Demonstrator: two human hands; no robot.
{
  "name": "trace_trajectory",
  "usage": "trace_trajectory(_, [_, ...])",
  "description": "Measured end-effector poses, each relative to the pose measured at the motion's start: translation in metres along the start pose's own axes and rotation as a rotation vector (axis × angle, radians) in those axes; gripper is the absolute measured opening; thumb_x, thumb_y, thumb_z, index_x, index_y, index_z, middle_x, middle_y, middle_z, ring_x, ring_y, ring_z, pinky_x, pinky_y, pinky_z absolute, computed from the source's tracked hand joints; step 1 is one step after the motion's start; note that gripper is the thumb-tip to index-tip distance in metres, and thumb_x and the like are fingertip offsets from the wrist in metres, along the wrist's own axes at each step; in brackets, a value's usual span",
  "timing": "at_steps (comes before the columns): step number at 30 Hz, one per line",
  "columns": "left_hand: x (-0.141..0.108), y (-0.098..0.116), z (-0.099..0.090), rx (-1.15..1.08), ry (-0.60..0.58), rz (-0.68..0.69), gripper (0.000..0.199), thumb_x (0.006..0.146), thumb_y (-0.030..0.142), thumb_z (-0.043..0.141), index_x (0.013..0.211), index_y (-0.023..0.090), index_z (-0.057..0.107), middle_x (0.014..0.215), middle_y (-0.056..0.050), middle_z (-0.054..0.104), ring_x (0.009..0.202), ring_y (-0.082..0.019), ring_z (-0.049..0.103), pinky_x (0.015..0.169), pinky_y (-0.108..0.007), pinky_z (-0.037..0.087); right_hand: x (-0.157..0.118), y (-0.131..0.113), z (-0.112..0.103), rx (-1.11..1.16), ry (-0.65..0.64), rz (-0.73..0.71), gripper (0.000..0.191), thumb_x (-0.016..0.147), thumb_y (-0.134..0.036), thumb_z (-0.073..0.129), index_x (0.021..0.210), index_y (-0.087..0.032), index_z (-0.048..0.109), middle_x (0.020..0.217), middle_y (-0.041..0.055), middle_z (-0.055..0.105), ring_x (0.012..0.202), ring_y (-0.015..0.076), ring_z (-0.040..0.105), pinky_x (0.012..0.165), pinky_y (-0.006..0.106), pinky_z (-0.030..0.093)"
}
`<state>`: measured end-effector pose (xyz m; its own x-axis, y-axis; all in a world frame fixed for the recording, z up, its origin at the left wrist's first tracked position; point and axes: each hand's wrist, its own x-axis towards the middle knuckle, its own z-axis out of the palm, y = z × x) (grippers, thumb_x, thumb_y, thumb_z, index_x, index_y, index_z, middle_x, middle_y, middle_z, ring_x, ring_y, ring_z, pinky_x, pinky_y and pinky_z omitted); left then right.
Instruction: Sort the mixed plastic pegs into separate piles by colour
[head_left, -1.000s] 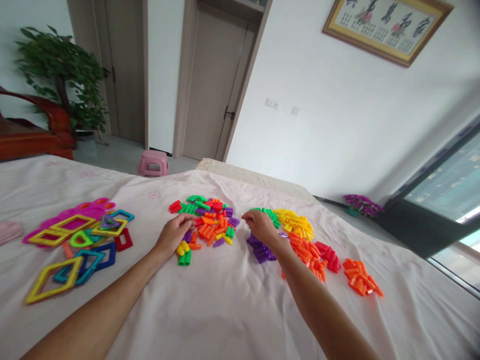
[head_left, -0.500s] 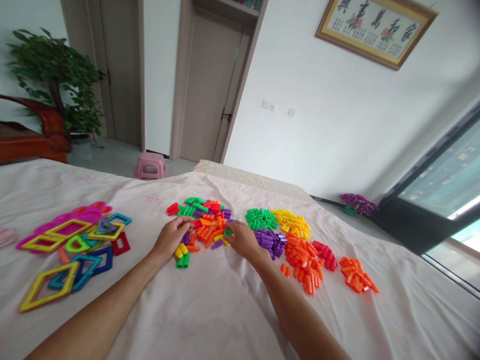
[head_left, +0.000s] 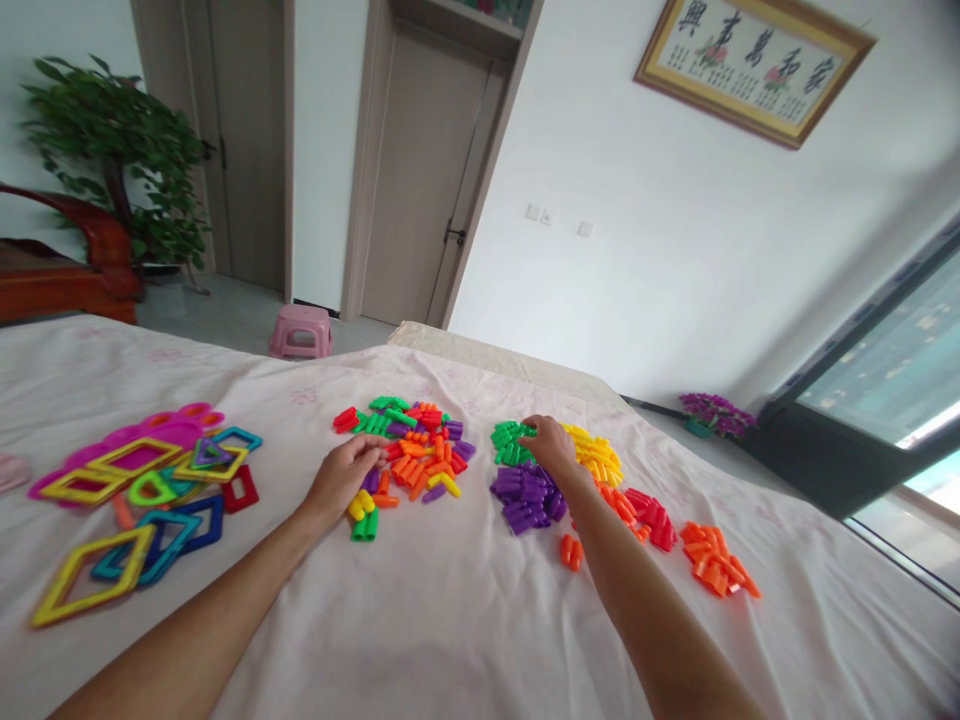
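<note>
My left hand [head_left: 346,478] rests with fingers pressed together at the left edge of a mixed-colour pile [head_left: 420,462] of small plastic pieces; what it holds, if anything, is hidden. Yellow [head_left: 361,504] and green pieces [head_left: 365,527] lie just below its fingers. My right hand [head_left: 550,443] is over the right side of the green pile [head_left: 511,443], its fingers closed, and I cannot make out what is in them. The purple pile [head_left: 529,497] lies nearer than that hand, and the yellow pile [head_left: 598,457] is to its right.
Magnetic-looking frames [head_left: 97,575] and a magenta tray [head_left: 161,432] lie at the left on the pale cloth [head_left: 405,630]. Red pieces [head_left: 652,517] and an orange pile [head_left: 716,560] are on the right. A pink stool [head_left: 301,331] stands beyond the cloth.
My right hand has moved right, from the mixed pile to the green pile. Fewer green pieces show in the mixed pile where it was. My left hand has stayed nearly still.
</note>
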<state>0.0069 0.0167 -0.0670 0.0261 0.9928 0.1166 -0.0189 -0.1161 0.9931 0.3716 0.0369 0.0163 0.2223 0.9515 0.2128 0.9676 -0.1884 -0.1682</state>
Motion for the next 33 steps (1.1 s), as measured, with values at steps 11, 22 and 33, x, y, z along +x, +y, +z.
trace_trajectory(11, [-0.001, 0.001, 0.000, 0.010, 0.000, -0.002, 0.037, 0.077, 0.046, 0.066, 0.102, 0.018, 0.070, 0.091, -0.007, 0.076, 0.092, -0.023, 0.072, 0.086, -0.034, 0.056, -0.020, 0.003, -0.009, 0.330, 0.212, -0.014, 0.030, 0.090, -0.026, 0.054, 0.112, -0.020, 0.073, 0.112, 0.0067, 0.074, 0.096, 0.0193, 0.068, 0.087, 0.029, 0.050])
trace_trajectory(22, [-0.001, -0.002, -0.002, 0.026, 0.097, 0.063, 0.044, 0.078, 0.048, 0.066, 0.110, 0.018, 0.068, 0.108, -0.008, 0.074, 0.106, -0.024, 0.069, 0.092, -0.034, 0.054, -0.169, -0.081, 0.030, 0.581, 0.000, -0.617, 0.027, 0.090, -0.010, 0.053, 0.108, -0.022, 0.070, 0.107, 0.0054, 0.072, 0.098, 0.0174, 0.066, 0.087, 0.027, 0.049])
trace_trajectory(33, [0.055, 0.006, -0.022, 0.813, 0.135, 0.332, 0.053, 0.090, 0.048, 0.045, 0.132, 0.019, 0.061, 0.132, -0.014, 0.063, 0.126, -0.030, 0.054, 0.111, -0.044, 0.036, -0.175, -0.083, 0.043, 0.421, -0.008, -0.639, 0.022, 0.092, -0.010, 0.051, 0.100, -0.020, 0.069, 0.100, 0.0063, 0.070, 0.095, 0.0181, 0.061, 0.087, 0.029, 0.046])
